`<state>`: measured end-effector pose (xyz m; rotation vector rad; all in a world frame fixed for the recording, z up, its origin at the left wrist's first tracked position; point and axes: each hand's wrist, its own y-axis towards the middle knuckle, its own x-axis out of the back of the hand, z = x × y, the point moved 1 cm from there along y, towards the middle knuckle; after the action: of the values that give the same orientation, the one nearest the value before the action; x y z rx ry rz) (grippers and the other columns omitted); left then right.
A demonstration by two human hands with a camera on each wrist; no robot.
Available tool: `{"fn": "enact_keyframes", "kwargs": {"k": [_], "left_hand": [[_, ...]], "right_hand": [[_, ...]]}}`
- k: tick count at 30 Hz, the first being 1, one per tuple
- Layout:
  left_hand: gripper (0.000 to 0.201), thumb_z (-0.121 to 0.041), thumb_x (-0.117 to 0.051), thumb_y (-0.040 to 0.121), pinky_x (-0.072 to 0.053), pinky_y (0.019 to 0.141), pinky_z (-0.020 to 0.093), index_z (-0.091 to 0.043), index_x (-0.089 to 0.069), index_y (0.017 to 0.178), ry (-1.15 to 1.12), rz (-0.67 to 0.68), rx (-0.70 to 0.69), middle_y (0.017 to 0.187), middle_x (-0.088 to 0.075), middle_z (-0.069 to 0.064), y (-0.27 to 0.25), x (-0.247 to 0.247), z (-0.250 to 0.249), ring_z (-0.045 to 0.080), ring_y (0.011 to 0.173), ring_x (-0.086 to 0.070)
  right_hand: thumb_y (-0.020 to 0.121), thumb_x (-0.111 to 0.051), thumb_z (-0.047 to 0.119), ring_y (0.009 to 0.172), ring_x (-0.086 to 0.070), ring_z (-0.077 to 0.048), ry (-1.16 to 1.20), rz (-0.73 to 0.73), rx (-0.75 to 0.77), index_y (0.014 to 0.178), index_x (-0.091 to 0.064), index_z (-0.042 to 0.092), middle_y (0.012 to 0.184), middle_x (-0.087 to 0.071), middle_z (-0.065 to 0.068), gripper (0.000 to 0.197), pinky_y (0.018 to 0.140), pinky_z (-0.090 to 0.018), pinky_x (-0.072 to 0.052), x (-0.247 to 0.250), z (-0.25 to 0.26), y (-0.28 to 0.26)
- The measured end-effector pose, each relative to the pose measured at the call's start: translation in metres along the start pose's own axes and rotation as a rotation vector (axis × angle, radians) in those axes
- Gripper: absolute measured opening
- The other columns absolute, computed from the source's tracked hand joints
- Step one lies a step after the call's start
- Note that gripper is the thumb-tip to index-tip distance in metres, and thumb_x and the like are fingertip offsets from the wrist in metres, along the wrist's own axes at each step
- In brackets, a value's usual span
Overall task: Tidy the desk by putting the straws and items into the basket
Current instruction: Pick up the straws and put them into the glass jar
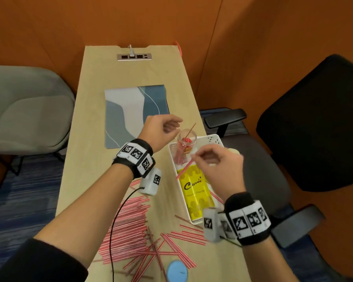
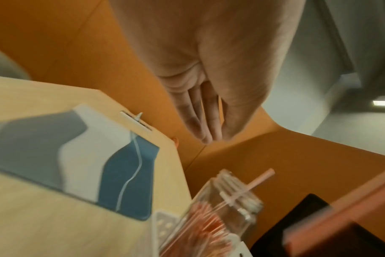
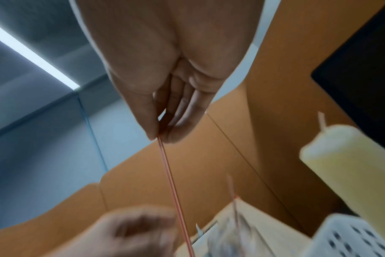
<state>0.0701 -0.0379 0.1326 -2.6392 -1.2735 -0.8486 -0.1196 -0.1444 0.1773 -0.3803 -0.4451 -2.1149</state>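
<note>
My right hand (image 1: 196, 157) hovers over the white basket (image 1: 214, 139) and pinches one red-and-white straw (image 1: 184, 169) between thumb and fingers; the straw (image 3: 171, 173) slants down from the pinch (image 3: 162, 137). In the basket's far end stands a glass jar (image 1: 186, 143) filled with straws, one sticking out of its mouth. My left hand (image 1: 171, 129) floats just left of the jar, fingers relaxed (image 2: 209, 135), holding nothing. Several loose straws (image 1: 130, 226) lie piled on the desk near me. A yellow packet (image 1: 196, 194) lies in the basket.
A blue-grey placemat (image 1: 135, 115) lies mid-desk, a socket strip (image 1: 134, 57) at the far end. A pale blue round item (image 1: 176, 271) sits at the near edge. A cream bottle (image 3: 341, 165) stands by the basket's right side. A black chair (image 1: 314, 123) stands right, a grey one (image 1: 25, 110) left.
</note>
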Motion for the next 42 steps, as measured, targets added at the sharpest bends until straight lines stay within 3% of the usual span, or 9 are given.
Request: {"fn": "enact_keyframes", "kwargs": {"k": [4, 7, 13, 17, 22, 25, 30, 37, 42], "left_hand": [[0.022, -0.004, -0.067, 0.084, -0.052, 0.072, 0.013, -0.017, -0.074, 0.101, 0.054, -0.097, 0.149, 0.085, -0.071, -0.004, -0.036, 0.01, 0.043, 0.004, 0.073, -0.065], [0.016, -0.008, -0.068, 0.084, -0.056, 0.074, 0.025, -0.021, -0.074, 0.089, 0.181, -0.018, 0.338, 0.082, -0.071, -0.006, -0.078, 0.01, 0.086, 0.006, 0.067, -0.063], [0.016, -0.023, -0.078, 0.077, -0.051, 0.074, 0.024, -0.034, -0.067, 0.081, 0.365, 0.217, 0.617, 0.083, -0.067, -0.01, -0.156, -0.004, 0.13, 0.013, 0.078, -0.065], [0.031, -0.04, -0.085, 0.069, -0.049, 0.076, 0.022, -0.032, -0.069, 0.094, 0.437, 0.381, 0.617, 0.088, -0.062, -0.014, -0.18, -0.01, 0.134, 0.006, 0.082, -0.06], [0.034, -0.034, -0.086, 0.069, -0.052, 0.082, 0.027, -0.028, -0.071, 0.099, 0.526, 0.393, 0.565, 0.097, -0.059, -0.006, -0.188, -0.007, 0.135, 0.012, 0.087, -0.058], [0.032, -0.033, -0.084, 0.073, -0.05, 0.082, 0.023, -0.026, -0.072, 0.102, 0.528, 0.377, 0.536, 0.095, -0.06, -0.008, -0.189, -0.005, 0.136, 0.009, 0.085, -0.056], [0.022, -0.028, -0.08, 0.078, -0.047, 0.081, 0.017, -0.022, -0.076, 0.099, 0.487, 0.331, 0.559, 0.099, -0.072, -0.005, -0.192, -0.001, 0.136, 0.009, 0.085, -0.061], [0.016, -0.028, -0.078, 0.082, -0.049, 0.087, 0.024, -0.022, -0.078, 0.097, 0.471, 0.31, 0.56, 0.102, -0.073, -0.004, -0.198, 0.003, 0.137, 0.014, 0.094, -0.065], [0.014, -0.022, -0.07, 0.089, -0.048, 0.088, 0.026, -0.018, -0.077, 0.099, 0.452, 0.265, 0.533, 0.103, -0.073, 0.0, -0.205, 0.006, 0.132, 0.019, 0.096, -0.066]], "right_hand": [[0.082, -0.077, 0.011, 0.069, -0.067, -0.006, 0.013, -0.232, 0.117, 0.083, -0.072, 0.013, 0.077, -0.07, 0.007, 0.006, 0.069, -0.022, -0.056, 0.02, 0.016, 0.047], [0.084, -0.075, 0.015, 0.071, -0.067, -0.006, -0.013, -0.297, 0.171, 0.084, -0.071, 0.013, 0.078, -0.07, 0.005, 0.004, 0.068, -0.02, -0.055, 0.017, 0.017, 0.076], [0.084, -0.074, 0.014, 0.072, -0.067, -0.007, -0.184, -0.121, 0.128, 0.086, -0.071, 0.015, 0.079, -0.069, 0.006, 0.003, 0.07, -0.022, -0.058, -0.016, -0.015, 0.102], [0.085, -0.073, 0.023, 0.085, -0.061, -0.011, -0.333, -0.047, 0.083, 0.093, -0.07, 0.019, 0.092, -0.064, 0.008, 0.01, 0.081, -0.034, -0.055, -0.034, -0.045, 0.097], [0.09, -0.068, 0.03, 0.111, -0.054, -0.022, -0.502, -0.105, -0.146, 0.122, -0.062, 0.018, 0.123, -0.053, -0.007, 0.035, 0.092, -0.03, -0.044, -0.04, -0.067, 0.104], [0.089, -0.069, 0.023, 0.1, -0.064, -0.021, -0.457, -0.049, -0.212, 0.111, -0.07, 0.015, 0.109, -0.067, -0.006, 0.024, 0.084, -0.026, -0.048, -0.045, -0.076, 0.111], [0.088, -0.068, 0.014, 0.072, -0.06, -0.006, -0.403, -0.019, -0.107, 0.092, -0.075, 0.015, 0.082, -0.068, 0.004, 0.008, 0.065, -0.006, -0.04, -0.047, -0.069, 0.11], [0.084, -0.067, 0.011, 0.077, -0.06, -0.007, -0.396, 0.117, -0.018, 0.106, -0.072, 0.016, 0.09, -0.07, -0.001, 0.023, 0.079, -0.018, -0.052, -0.053, -0.06, 0.102], [0.088, -0.065, 0.018, 0.089, -0.058, -0.01, -0.446, -0.027, 0.148, 0.109, -0.069, 0.021, 0.105, -0.064, 0.002, 0.021, 0.083, -0.026, -0.05, -0.046, -0.041, 0.083]]}}
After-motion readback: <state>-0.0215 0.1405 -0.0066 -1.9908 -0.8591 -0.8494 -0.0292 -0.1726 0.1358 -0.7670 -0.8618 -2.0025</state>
